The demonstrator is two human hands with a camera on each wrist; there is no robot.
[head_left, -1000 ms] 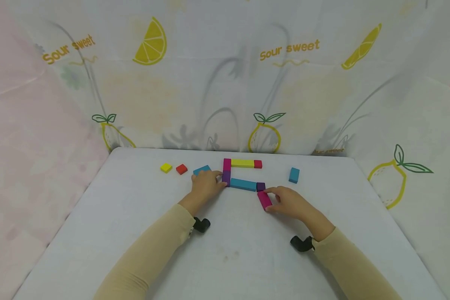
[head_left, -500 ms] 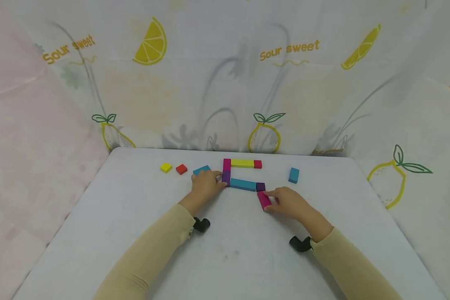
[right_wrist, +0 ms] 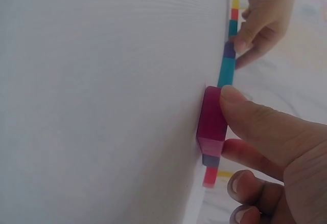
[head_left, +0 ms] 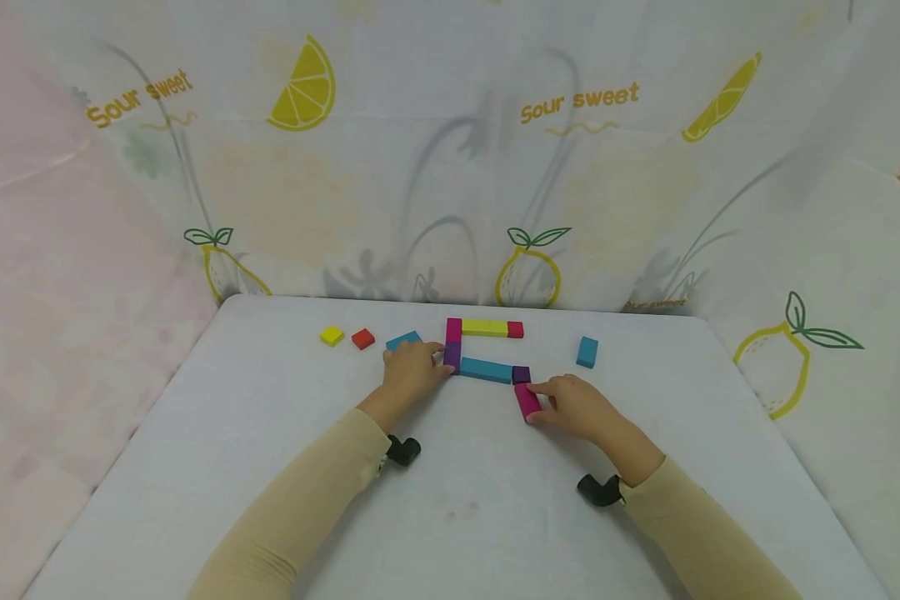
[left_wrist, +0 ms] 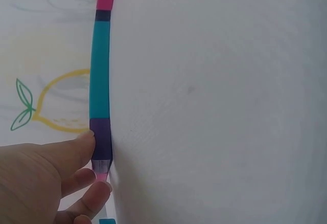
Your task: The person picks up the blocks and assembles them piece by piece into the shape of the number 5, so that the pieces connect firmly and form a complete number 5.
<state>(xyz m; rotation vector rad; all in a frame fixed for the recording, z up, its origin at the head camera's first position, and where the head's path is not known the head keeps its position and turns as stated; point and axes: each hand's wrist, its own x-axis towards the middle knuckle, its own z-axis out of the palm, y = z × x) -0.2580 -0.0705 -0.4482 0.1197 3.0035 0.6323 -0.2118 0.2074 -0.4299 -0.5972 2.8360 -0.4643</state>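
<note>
My left hand (head_left: 410,372) holds a purple block (head_left: 452,358) with thumb and index finger; in the left wrist view its thumb (left_wrist: 76,152) lies against that block. My right hand (head_left: 579,408) pinches a magenta block (head_left: 527,402) between thumb and forefinger. This block slants slightly, its far end against a small dark purple cube (head_left: 521,375). A long blue block (head_left: 486,370) joins the cube to the purple block. Beyond the purple block stands another magenta block (head_left: 454,330), with a long yellow block (head_left: 485,327) and a red cube (head_left: 515,329) running right from it.
Left of the row lie a yellow block (head_left: 332,336), an orange-red block (head_left: 363,338) and a blue block (head_left: 402,340) partly hidden by my left hand. Another blue block (head_left: 587,352) lies to the right. The white table (head_left: 450,517) ends at a printed cloth backdrop (head_left: 420,167).
My right hand has shifted slightly left with the magenta block, which now slants a little less. My left hand stays put.
</note>
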